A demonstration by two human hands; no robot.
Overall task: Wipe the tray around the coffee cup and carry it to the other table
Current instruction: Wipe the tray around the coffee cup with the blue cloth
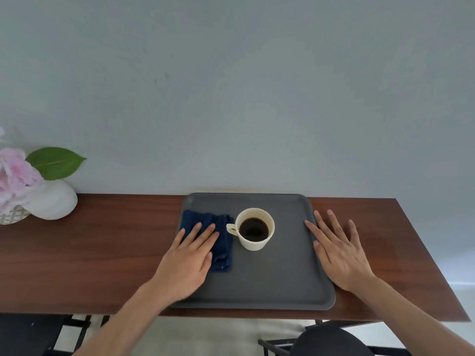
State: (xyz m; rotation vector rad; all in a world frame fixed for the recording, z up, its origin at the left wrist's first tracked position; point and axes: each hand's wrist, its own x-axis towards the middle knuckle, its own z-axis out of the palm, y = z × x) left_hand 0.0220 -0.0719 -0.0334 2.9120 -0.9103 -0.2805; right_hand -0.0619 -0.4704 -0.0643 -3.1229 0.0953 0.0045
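Note:
A dark grey tray (pixel 270 283) lies on a brown wooden table against the wall. A cream cup (pixel 254 228) of black coffee stands upright in the tray's far half, handle pointing left. A folded dark blue cloth (pixel 222 242) lies on the tray's left side, just left of the cup. My left hand (pixel 189 260) rests flat on the cloth with fingers stretched out, pressing it down. My right hand (pixel 339 253) lies flat with fingers spread over the tray's right rim and the table beside it, holding nothing.
The wooden table (pixel 90 253) runs left and right, its front edge near me. A white vase (pixel 52 200) with pink flowers and a green leaf stands at the far left. Black chair frames (pixel 331 340) sit below the table's front edge.

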